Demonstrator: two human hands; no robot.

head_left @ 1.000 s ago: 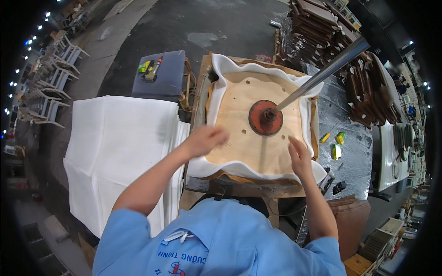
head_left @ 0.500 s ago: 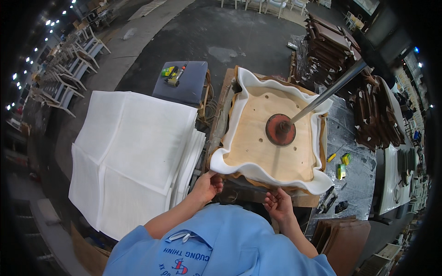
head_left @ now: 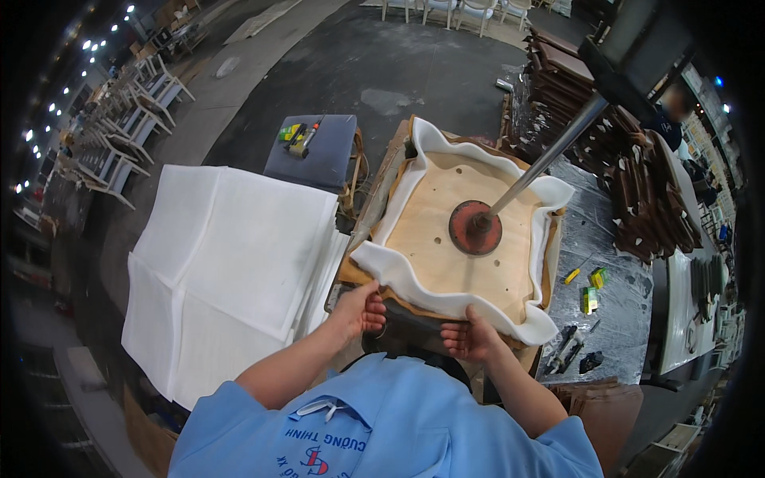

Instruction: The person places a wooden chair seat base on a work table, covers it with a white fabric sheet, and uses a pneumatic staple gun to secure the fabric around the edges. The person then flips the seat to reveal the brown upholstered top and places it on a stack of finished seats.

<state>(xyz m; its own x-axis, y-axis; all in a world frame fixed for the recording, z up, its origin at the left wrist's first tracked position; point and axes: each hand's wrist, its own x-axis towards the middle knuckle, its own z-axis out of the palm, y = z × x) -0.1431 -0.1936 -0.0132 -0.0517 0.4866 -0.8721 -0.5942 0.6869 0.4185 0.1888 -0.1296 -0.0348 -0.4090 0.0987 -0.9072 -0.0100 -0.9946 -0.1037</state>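
Note:
In front of me lies a square wooden seat board (head_left: 414, 213) with several holes. Wavy white foam padding (head_left: 446, 305) stands up around its edges, and brown cover material (head_left: 358, 272) shows outside the foam. A round red press foot (head_left: 462, 227) on a metal rod (head_left: 550, 151) rests on the board's middle. At the near left corner my left hand (head_left: 360, 311) is closed, its fingertips pinching the cover's edge. My right hand (head_left: 472, 336) grips the near edge, thumb up against the foam and fingers curled below. What lies under the seat is hidden.
White foam sheets (head_left: 239, 247) are stacked at left. Behind them a grey padded seat (head_left: 315, 163) carries tools. On the plastic-covered table (head_left: 606, 239) at right lie a staple gun (head_left: 564, 349) and small boxes (head_left: 590, 300). Brown covers (head_left: 653, 191) pile beyond; a person (head_left: 672, 123) stands behind.
The seat has turned slightly clockwise under the press foot, its near side shifting left. My right hand has moved a little left and its thumb now lies on the foam edge.

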